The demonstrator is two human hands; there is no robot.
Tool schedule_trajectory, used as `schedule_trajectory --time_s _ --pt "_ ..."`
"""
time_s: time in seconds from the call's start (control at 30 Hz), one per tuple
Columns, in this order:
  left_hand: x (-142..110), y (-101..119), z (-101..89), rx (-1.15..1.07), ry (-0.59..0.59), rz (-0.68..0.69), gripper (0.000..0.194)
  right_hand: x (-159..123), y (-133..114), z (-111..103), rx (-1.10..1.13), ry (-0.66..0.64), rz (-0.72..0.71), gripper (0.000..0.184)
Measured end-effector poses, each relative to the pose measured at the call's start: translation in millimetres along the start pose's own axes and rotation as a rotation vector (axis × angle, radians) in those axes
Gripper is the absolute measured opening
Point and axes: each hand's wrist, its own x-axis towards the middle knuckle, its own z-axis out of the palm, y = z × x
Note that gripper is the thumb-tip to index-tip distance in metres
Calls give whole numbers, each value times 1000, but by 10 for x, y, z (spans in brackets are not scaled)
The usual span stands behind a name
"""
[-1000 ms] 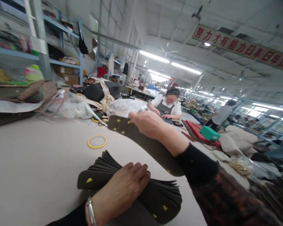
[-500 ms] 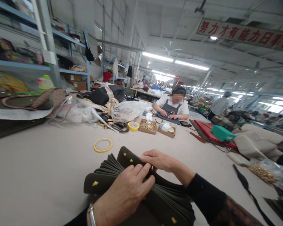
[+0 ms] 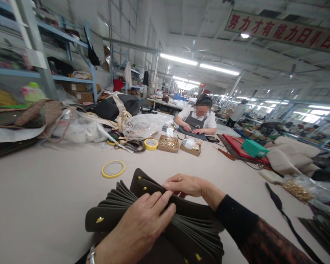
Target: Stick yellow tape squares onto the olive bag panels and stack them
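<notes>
A thick fanned stack of dark flat pieces (image 3: 110, 217), with rounded ends and small gold metal bits on them, stands in front of me. My left hand (image 3: 143, 223) lies across the near side of the stack, its bent fingers gripping the upper edges. At the far side, my right hand (image 3: 185, 185) pinches the top edge of a dark flat piece (image 3: 151, 187) between thumb and fingers. The fingertips of both hands nearly meet there. Behind that piece another one leans slightly apart. The undersides of the fingers are hidden.
A yellow tape roll (image 3: 113, 169) lies beyond the stack, with a second roll (image 3: 151, 144) farther off. Two cardboard boxes (image 3: 168, 143) hold gold metal parts. Across the table a co-worker (image 3: 199, 117) handles dark material. A black strap (image 3: 280, 205) lies to the right.
The view has shifted slightly, moving the table things leftward. At the far side of the stack, one piece's edge now shows separate from the piece behind it. Both hands keep their hold.
</notes>
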Motion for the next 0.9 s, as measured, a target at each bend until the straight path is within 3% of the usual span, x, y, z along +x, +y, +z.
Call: schedule_trajectory --time_s 0.17,0.3,0.4,0.53,0.57,0.7,0.9 --pt "40 1 -38 -26 -28 -26 35 33 30 -30 26 9 17 46" --pt "74 -5 -78 -51 -91 -48 33 10 5 -25 -15 40 -25 36" --pt "63 -11 -74 -39 -69 -24 36 -26 3 -25 -90 85 -74 31" --pt "32 -3 -56 -18 -40 -29 38 -90 22 27 -258 195 -241 75" --pt "29 0 -55 -20 -46 -37 37 -108 24 51 -317 208 -293 74" --pt "36 -4 -56 -40 -93 -60 33 -187 3 120 -560 208 -359 41" --pt "49 -10 -30 -30 -87 -73 34 -484 -93 23 -563 205 -233 43"
